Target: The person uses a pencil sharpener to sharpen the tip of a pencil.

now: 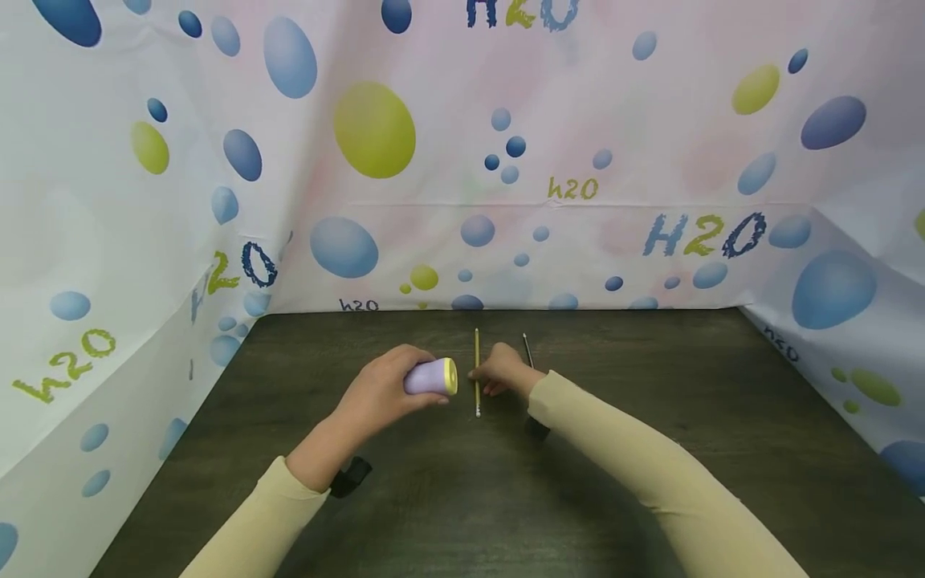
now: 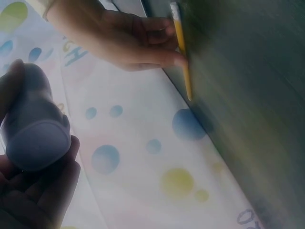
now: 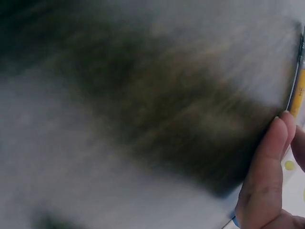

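My left hand (image 1: 386,389) grips a lavender pencil sharpener (image 1: 426,377), a rounded cylinder whose yellow end has a small hole and points to the right. The left wrist view shows the sharpener (image 2: 38,138) from its wide base, dark against the light. With thumb and fingertips, my right hand (image 1: 503,369) pinches a yellow pencil (image 1: 477,401) about midway along. Its white-ended tip points toward me. In the right wrist view, fingertips (image 3: 276,138) meet at the yellow pencil (image 3: 299,93). A dark, thin pencil (image 1: 527,349) lies just beyond the right hand, partly hidden by it.
The dark wooden table (image 1: 448,498) stretches around both hands. A white sheet (image 1: 564,265) printed with blue and green dots stands along its back and sides. Each wrist wears a dark camera (image 1: 351,477). Much of the right wrist view is blurred.
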`<control>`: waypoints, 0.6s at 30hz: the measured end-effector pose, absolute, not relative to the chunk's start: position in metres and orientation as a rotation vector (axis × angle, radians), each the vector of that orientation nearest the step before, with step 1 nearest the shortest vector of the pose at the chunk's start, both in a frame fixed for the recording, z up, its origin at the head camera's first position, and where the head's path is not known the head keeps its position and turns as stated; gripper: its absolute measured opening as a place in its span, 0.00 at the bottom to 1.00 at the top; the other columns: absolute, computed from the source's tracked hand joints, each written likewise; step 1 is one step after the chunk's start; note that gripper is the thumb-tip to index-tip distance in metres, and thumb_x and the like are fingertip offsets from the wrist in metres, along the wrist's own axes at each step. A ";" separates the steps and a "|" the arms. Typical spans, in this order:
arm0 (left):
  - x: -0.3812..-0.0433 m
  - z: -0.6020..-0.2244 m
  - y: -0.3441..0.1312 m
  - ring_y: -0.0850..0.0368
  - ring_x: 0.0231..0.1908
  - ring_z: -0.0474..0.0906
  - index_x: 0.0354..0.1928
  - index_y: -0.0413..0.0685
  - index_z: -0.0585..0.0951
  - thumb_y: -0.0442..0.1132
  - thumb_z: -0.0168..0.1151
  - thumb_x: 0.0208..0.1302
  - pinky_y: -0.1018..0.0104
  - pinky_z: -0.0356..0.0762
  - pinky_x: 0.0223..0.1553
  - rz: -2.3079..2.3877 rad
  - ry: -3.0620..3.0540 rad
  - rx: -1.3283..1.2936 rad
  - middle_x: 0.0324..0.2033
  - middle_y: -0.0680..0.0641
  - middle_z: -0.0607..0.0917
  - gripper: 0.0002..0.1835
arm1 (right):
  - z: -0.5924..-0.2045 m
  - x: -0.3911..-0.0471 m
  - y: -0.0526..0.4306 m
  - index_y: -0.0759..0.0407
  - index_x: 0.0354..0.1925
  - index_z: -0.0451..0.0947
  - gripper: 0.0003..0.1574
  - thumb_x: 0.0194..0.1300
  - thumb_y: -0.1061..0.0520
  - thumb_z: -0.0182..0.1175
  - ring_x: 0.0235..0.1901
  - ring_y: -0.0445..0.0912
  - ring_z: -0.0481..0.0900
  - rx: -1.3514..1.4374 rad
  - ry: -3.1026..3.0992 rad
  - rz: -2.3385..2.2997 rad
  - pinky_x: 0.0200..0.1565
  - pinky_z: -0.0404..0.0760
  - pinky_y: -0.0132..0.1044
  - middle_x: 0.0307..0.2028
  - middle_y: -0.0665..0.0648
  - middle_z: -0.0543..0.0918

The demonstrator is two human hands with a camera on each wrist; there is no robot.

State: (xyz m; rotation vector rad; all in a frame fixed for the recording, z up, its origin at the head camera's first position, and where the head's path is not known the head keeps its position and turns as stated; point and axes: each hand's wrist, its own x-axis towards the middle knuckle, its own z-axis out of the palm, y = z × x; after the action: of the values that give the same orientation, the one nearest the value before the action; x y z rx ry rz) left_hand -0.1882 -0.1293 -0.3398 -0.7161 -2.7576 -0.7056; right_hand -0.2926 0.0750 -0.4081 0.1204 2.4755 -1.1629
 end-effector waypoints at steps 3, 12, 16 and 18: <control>-0.188 -0.341 -0.128 0.51 0.44 0.83 0.53 0.43 0.83 0.46 0.80 0.53 0.53 0.82 0.46 -0.704 -2.766 -0.720 0.50 0.44 0.87 0.27 | -0.410 -0.293 0.073 0.65 0.30 0.78 0.13 0.65 0.59 0.70 0.12 0.39 0.75 0.140 2.495 -1.143 0.22 0.83 0.32 0.14 0.53 0.76; -0.189 -0.340 -0.124 0.51 0.45 0.83 0.53 0.42 0.83 0.46 0.80 0.53 0.52 0.82 0.46 -0.694 -2.781 -0.714 0.50 0.43 0.87 0.27 | -0.413 -0.296 0.072 0.59 0.21 0.70 0.20 0.65 0.62 0.67 0.10 0.40 0.74 0.103 2.552 -1.093 0.20 0.82 0.31 0.12 0.53 0.75; -0.189 -0.339 -0.125 0.51 0.44 0.83 0.53 0.42 0.83 0.46 0.80 0.53 0.53 0.81 0.45 -0.686 -2.774 -0.722 0.49 0.43 0.87 0.27 | -0.413 -0.298 0.071 0.60 0.19 0.70 0.21 0.67 0.62 0.63 0.10 0.40 0.74 0.102 2.566 -1.064 0.19 0.82 0.31 0.11 0.53 0.74; -0.189 -0.339 -0.125 0.51 0.44 0.83 0.53 0.42 0.83 0.46 0.80 0.53 0.53 0.81 0.45 -0.685 -2.770 -0.724 0.49 0.43 0.87 0.27 | -0.413 -0.298 0.073 0.59 0.18 0.69 0.21 0.67 0.61 0.62 0.10 0.40 0.75 0.091 2.566 -1.074 0.20 0.82 0.32 0.11 0.53 0.74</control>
State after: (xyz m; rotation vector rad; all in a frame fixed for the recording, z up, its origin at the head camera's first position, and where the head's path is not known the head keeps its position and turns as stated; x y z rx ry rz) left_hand -0.1887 -0.1247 -0.3393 -0.7236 -2.7700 -0.6853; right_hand -0.2977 0.0725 -0.4133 0.0907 2.5657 -1.0742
